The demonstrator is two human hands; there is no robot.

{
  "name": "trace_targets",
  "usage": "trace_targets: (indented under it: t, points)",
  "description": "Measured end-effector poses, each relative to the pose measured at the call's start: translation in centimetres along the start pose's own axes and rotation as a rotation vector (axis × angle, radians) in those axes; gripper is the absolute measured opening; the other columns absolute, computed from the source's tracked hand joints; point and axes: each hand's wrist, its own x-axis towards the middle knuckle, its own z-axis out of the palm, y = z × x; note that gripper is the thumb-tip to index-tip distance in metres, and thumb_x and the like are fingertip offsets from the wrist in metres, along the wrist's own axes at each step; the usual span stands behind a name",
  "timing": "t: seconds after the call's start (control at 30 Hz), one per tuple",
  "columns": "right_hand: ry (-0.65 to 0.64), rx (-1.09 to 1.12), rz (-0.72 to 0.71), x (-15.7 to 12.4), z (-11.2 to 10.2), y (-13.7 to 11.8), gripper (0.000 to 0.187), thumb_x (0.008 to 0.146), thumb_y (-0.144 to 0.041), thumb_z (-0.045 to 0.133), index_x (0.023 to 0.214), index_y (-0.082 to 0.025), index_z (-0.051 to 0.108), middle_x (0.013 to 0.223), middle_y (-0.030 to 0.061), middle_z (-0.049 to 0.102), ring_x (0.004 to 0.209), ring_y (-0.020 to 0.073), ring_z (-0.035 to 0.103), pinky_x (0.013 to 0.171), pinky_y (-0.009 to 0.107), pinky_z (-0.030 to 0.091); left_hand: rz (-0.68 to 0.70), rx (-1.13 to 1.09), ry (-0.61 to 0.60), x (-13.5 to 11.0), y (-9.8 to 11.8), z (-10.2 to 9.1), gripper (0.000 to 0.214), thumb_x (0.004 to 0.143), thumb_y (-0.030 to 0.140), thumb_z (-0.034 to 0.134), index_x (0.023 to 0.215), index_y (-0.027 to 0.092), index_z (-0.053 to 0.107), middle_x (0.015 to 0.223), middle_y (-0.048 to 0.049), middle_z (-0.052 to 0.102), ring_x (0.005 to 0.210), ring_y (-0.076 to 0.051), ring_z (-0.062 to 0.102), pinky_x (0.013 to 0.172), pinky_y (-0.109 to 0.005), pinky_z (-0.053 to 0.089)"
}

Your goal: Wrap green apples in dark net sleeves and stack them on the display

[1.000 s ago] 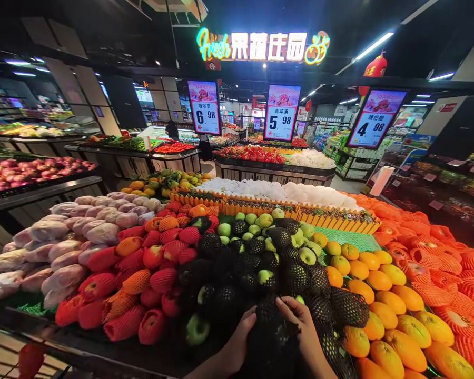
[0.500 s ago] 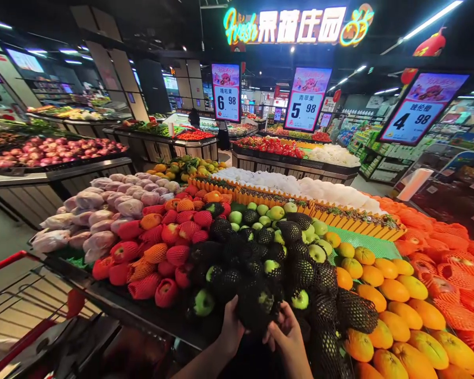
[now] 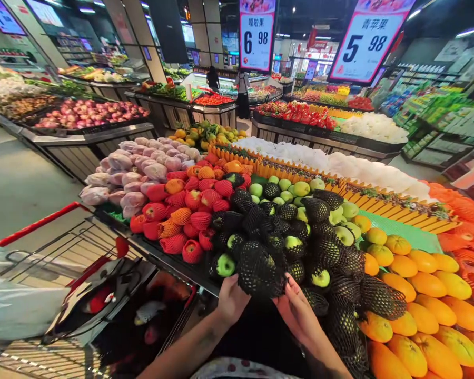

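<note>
Between my two hands is a green apple in a black foam net [image 3: 259, 269], held at the front edge of the display. My left hand [image 3: 233, 301] grips its left side, with the thumb against the net. On the other side, my right hand [image 3: 294, 304] pinches the lower right edge of the net. The dark mesh hides most of the fruit. Around it lie more netted green apples [image 3: 294, 243], several showing bare green skin. A loose-looking green apple [image 3: 225, 265] sits just beyond my left hand.
Red-netted fruit [image 3: 191, 250] and wrapped pale fruit [image 3: 156, 171] lie to the left, oranges [image 3: 422, 318] to the right. A shopping cart [image 3: 39, 223] with bags stands at the lower left. Price screens [image 3: 256, 39] hang above. Two people [image 3: 243, 92] stand far off among other stands.
My view has tilted down and swung left, bringing more of the cart into sight. Both hands still hold the netted apple, which now shows more clearly.
</note>
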Motion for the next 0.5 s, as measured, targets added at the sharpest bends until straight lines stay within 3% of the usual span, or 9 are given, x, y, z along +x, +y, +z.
trace_targets:
  t: [0.07, 0.13, 0.23, 0.3, 0.4, 0.5]
  points:
    - [-0.077, -0.031, 0.041, 0.3, 0.7, 0.6, 0.041, 0.07, -0.044, 0.086, 0.103, -0.028, 0.068, 0.101, 0.0026, 0.074, 0.088, 0.0198, 0.066, 0.077, 0.033, 0.052, 0.009, 0.009, 0.015, -0.2, 0.9, 0.1, 0.022, 0.079, 0.036, 0.065, 0.09, 0.019, 0.073, 0.094, -0.0037, 0.078, 0.089, -0.022, 0.07, 0.088, -0.034, 0.051]
    - [-0.109, -0.122, 0.054, 0.8, 1.1, 1.3, 0.041, 0.07, -0.04, 0.087, 0.104, -0.027, 0.069, 0.09, 0.0, 0.073, 0.074, 0.0154, 0.063, 0.069, 0.028, 0.05, -0.004, 0.055, 0.022, -0.3, 1.7, 0.3, 0.026, 0.078, 0.04, 0.066, 0.089, 0.017, 0.073, 0.093, -0.0062, 0.078, 0.085, -0.024, 0.07, 0.082, -0.036, 0.052]
    - [-0.077, -0.256, 0.028, 1.8, 1.0, 2.2, 0.037, 0.068, -0.03, 0.087, 0.101, -0.027, 0.069, 0.075, -0.0058, 0.068, 0.059, 0.0105, 0.054, 0.058, 0.022, 0.044, 0.009, 0.108, 0.064, -0.4, 2.4, 0.5, 0.027, 0.075, 0.043, 0.069, 0.085, 0.018, 0.073, 0.086, -0.0054, 0.077, 0.078, -0.024, 0.069, 0.079, -0.036, 0.053]
    - [-0.05, -0.314, 0.004, 2.3, 1.0, 2.3, 0.034, 0.07, -0.028, 0.084, 0.1, -0.027, 0.068, 0.074, -0.0059, 0.067, 0.061, 0.0121, 0.056, 0.059, 0.023, 0.045, 0.048, 0.128, 0.114, -0.2, 2.7, 0.5, 0.027, 0.071, 0.043, 0.072, 0.082, 0.019, 0.073, 0.083, -0.0038, 0.077, 0.078, -0.023, 0.069, 0.081, -0.036, 0.053]
    - [-0.015, -0.392, -0.048, 2.3, 1.5, 1.5, 0.04, 0.069, -0.027, 0.082, 0.106, -0.029, 0.068, 0.093, -0.0005, 0.074, 0.084, 0.0198, 0.065, 0.079, 0.031, 0.052, 0.022, 0.204, 0.17, 0.2, 3.2, 0.2, 0.031, 0.066, 0.047, 0.077, 0.08, 0.018, 0.073, 0.077, -0.0041, 0.076, 0.084, -0.026, 0.07, 0.088, -0.039, 0.053]
    - [-0.017, -0.343, -0.104, 1.5, 2.6, 0.0, 0.048, 0.072, -0.04, 0.075, 0.119, -0.029, 0.069, 0.126, 0.0053, 0.069, 0.12, 0.0285, 0.058, 0.105, 0.042, 0.043, -0.071, 0.339, 0.153, 0.5, 3.9, 0.1, 0.037, 0.063, 0.052, 0.08, 0.078, 0.018, 0.074, 0.075, -0.0053, 0.075, 0.097, -0.032, 0.069, 0.097, -0.044, 0.05]
